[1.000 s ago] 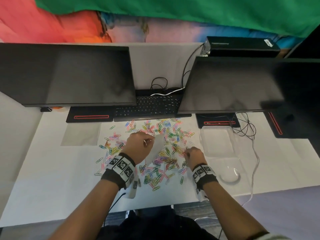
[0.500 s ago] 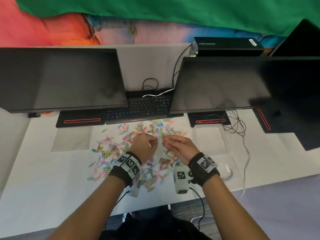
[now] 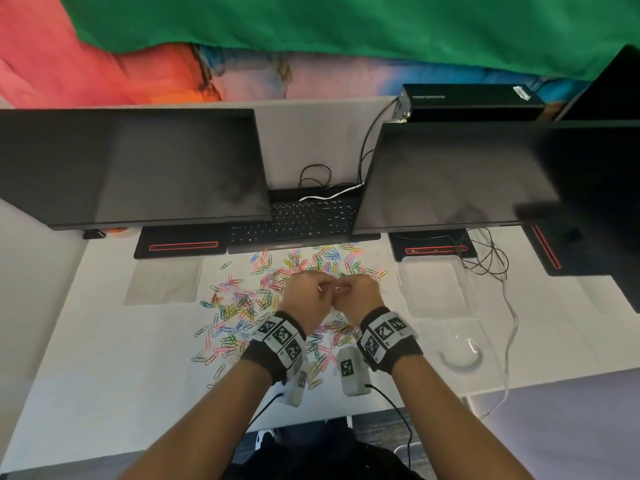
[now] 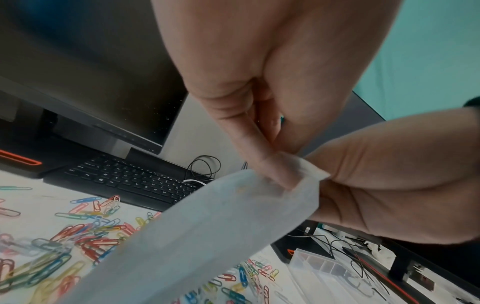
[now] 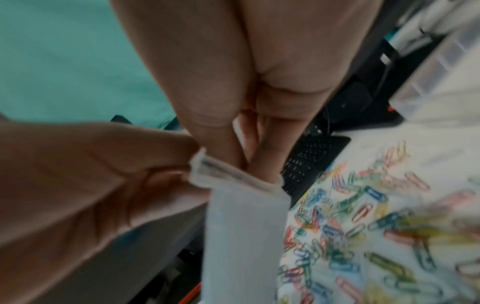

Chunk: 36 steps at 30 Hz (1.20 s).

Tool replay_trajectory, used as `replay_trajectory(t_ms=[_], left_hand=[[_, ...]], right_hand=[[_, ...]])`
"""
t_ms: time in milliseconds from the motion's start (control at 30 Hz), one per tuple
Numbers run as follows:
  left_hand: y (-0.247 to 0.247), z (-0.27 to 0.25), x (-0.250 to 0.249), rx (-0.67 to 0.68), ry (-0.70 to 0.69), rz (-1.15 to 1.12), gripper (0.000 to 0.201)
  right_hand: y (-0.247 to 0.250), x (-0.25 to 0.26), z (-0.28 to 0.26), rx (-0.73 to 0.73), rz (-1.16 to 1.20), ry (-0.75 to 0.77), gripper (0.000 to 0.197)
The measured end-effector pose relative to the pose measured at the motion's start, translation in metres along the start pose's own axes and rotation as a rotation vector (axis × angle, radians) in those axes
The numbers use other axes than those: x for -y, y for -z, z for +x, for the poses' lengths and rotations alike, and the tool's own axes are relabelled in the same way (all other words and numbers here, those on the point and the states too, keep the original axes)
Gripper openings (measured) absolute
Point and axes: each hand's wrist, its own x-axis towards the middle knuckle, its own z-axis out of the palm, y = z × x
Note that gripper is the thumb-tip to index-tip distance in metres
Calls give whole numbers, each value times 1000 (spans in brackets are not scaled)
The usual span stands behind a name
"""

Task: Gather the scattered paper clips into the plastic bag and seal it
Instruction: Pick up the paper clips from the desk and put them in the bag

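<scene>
Many coloured paper clips [image 3: 242, 306] lie scattered on the white desk [image 3: 104, 358], also seen in the wrist views [image 4: 78, 236] [image 5: 363, 226]. Just above them my two hands meet knuckle to knuckle. My left hand [image 3: 320, 289] pinches one side of the top rim of a small translucent plastic bag [image 4: 207, 226]. My right hand [image 3: 346, 289] pinches the rim [image 5: 221, 170] beside it, fingertips [image 5: 262, 164] dipping into the mouth. The bag [image 5: 241, 236] hangs down below the hands. From the head view it is almost wholly hidden. I cannot tell what is inside it.
Two dark monitors [image 3: 138, 168] [image 3: 467, 174] overhang the back of the desk, a black keyboard [image 3: 298, 220] between them. A clear compartment box [image 3: 433, 289] and cables [image 3: 485, 258] lie right of the clips, a flat plastic sheet [image 3: 162, 282] to the left.
My right hand left the clips, moved left and up to the left hand, and took hold of the bag's rim. The left hand kept its hold on the bag.
</scene>
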Motion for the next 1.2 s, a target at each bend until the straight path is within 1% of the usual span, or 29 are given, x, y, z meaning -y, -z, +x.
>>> replay_trajectory(t_ms=[100, 167, 200, 300, 400, 433, 467, 533, 567, 600, 633, 667, 700, 733, 800, 833, 867, 900, 933, 1000, 1100, 1200], left_hand=[[4, 0, 0, -13, -9, -42, 18], [7, 0, 1, -28, -8, -66, 18], [8, 1, 2, -40, -2, -77, 18], [10, 1, 4, -59, 18, -105, 17], [9, 1, 5, -53, 35, -108, 17], [9, 1, 7, -54, 46, -110, 16], [9, 1, 8, -54, 55, -112, 16], [10, 3, 13, -50, 67, -107, 16], [11, 4, 15, -53, 75, -107, 16], [13, 4, 16, -58, 89, -116, 16], [15, 5, 18, -65, 108, -134, 15], [18, 6, 19, -71, 126, -153, 15], [22, 6, 21, -75, 144, -164, 14], [25, 7, 22, -76, 156, -167, 14], [31, 7, 24, -69, 154, -154, 15], [33, 7, 25, -66, 145, -139, 15], [35, 7, 26, -61, 140, -130, 15], [36, 6, 27, -53, 145, -134, 15], [37, 5, 28, -43, 154, -143, 15], [37, 3, 30, -33, 171, -155, 15], [34, 0, 32, -19, 193, -174, 15], [30, -1, 33, -5, 220, -199, 14]], right_hand=[[1, 3, 4, -45, -125, 79, 17], [2, 2, 3, -47, -202, 166, 20], [2, 1, 3, -33, -217, 187, 21], [7, 0, 2, 36, -224, 204, 17], [15, -1, 2, 194, -310, 300, 19], [18, -2, 2, 249, -282, 306, 21], [22, -4, 2, 290, -195, 271, 24], [32, -9, -1, 297, 118, 161, 26], [39, -13, -3, 257, 276, 117, 25], [46, -20, -5, 189, 369, 79, 25], [52, -29, -7, 119, 381, 45, 25], [57, -42, -8, 69, 309, 4, 27], [59, -58, -10, 58, 175, -56, 36], [59, -77, -11, 89, 13, -139, 54], [50, -117, -15, 197, -267, -304, 103], [42, -135, -17, 231, -359, -335, 123], [35, -151, -18, 228, -424, -331, 134], [28, -163, -18, 197, -481, -299, 139], [22, -171, -18, 160, -528, -257, 139], [11, -176, -15, 126, -563, -179, 133], [-1, -170, -7, 131, -574, -66, 114], [-8, -166, -1, 113, -514, -27, 99]])
